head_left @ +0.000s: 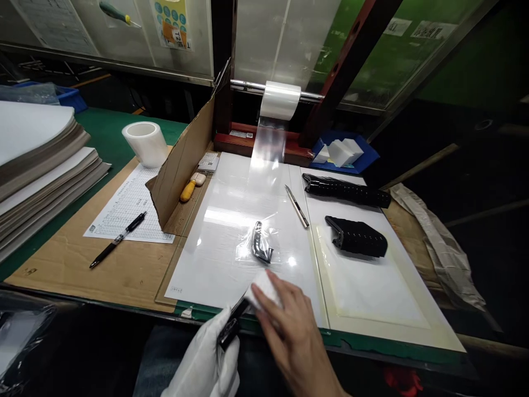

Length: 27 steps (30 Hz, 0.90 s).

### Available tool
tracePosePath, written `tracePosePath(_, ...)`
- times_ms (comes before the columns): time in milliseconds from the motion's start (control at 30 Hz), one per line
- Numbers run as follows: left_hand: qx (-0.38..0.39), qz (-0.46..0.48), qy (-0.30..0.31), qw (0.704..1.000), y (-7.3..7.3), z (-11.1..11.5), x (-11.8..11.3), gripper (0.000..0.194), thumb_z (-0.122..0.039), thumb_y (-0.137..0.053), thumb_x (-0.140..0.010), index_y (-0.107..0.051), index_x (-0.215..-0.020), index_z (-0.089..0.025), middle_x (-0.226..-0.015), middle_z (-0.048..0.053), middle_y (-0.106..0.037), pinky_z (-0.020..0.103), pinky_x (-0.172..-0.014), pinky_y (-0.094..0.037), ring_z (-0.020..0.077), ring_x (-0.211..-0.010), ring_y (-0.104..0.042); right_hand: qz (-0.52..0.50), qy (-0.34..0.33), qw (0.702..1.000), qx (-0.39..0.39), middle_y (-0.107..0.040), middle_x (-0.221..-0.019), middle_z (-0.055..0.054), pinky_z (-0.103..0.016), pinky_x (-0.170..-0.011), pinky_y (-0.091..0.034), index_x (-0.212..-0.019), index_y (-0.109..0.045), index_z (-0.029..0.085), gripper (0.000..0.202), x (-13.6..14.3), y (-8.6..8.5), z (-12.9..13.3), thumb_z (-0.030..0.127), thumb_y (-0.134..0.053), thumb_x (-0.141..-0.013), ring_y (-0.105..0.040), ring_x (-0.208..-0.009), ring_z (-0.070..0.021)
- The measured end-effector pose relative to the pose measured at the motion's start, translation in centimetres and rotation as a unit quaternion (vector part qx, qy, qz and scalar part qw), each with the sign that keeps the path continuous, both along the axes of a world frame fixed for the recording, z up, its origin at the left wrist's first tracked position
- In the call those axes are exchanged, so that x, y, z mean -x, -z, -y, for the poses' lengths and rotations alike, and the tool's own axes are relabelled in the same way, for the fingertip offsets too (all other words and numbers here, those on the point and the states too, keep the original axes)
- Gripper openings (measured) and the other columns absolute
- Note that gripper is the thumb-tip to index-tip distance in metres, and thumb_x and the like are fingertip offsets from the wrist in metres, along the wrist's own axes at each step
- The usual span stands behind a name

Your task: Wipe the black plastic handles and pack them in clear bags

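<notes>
My left hand [209, 353], in a white glove, grips a small glossy black part [230, 330] at the table's front edge. My bare right hand [289, 320] is closed on a soft white pad [268, 288], pressed against the upper end of that part. Whether the pad is sponge or folded cloth I cannot tell. Just beyond my hands, a curved black part [262, 245] lies on clear film over the white work surface [215, 264]. To its right rests a slim craft knife [296, 206].
A film roll [281, 100] hangs on a metal rod at the back. Two stacks of black parts [347, 190] [357, 237] lie at right, near a blue bin [366, 160] of white blocks. Upright cardboard [185, 149], a pen [118, 241], and paper stacks [41, 165] are leftward.
</notes>
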<state>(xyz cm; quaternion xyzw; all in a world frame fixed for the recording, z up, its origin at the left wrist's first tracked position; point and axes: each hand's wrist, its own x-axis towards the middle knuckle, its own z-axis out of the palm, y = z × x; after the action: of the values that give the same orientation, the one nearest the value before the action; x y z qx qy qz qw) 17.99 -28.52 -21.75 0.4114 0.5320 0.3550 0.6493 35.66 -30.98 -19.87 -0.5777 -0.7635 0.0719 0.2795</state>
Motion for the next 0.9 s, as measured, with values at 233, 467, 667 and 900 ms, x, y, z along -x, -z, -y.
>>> tracePosePath(233,0.007,-0.024,0.038,0.999,-0.6,0.5,0.2,0.042,-0.055,-0.069,-0.082,-0.075,-0.105,-0.021,-0.065,0.008,-0.073,0.029,-0.059,-0.062,0.0316,-0.095,-0.074,-0.031,0.006,0.999,0.036,-0.048,-0.149,-0.009,-0.047,-0.092,-0.055,-0.147,-0.047,0.032,0.054,-0.6,-0.4,-0.1,0.011,-0.052,-0.097,-0.048,-0.126,-0.0279)
tracePosePath(467,-0.010,-0.046,0.031,0.998,-0.2,0.5,0.3,0.039,-0.050,-0.073,-0.079,-0.073,-0.104,-0.020,-0.066,0.008,-0.074,0.021,-0.046,-0.057,0.0294,-0.090,-0.076,-0.047,-0.007,0.997,0.060,-0.048,-0.151,-0.008,-0.047,-0.095,-0.055,-0.147,-0.047,0.032,0.053,-0.9,-0.7,-0.1,0.013,-0.051,-0.098,-0.050,-0.125,-0.0265)
tracePosePath(667,-0.029,-0.044,0.005,0.999,0.0,0.6,2.1,0.040,-0.037,-0.082,-0.069,-0.076,-0.103,-0.018,-0.112,0.016,-0.077,0.033,-0.075,-0.066,0.0373,-0.118,-0.066,-0.211,-0.013,0.951,0.225,-0.052,-0.149,-0.004,-0.055,-0.108,-0.047,-0.140,-0.055,0.039,0.040,-2.7,-2.3,-0.5,0.031,-0.052,-0.101,-0.052,-0.134,-0.0274)
tracePosePath(900,0.009,0.055,0.130,0.990,-3.2,-1.5,1.4,0.050,-0.059,-0.077,-0.075,-0.078,-0.106,-0.019,-0.092,0.012,-0.079,0.035,-0.071,-0.064,0.0318,-0.089,-0.075,-0.426,0.013,0.866,0.262,-0.059,-0.140,-0.006,-0.045,-0.103,-0.052,-0.136,-0.061,0.033,0.040,-3.1,-4.6,-0.4,0.049,-0.046,-0.103,-0.060,-0.127,-0.0285)
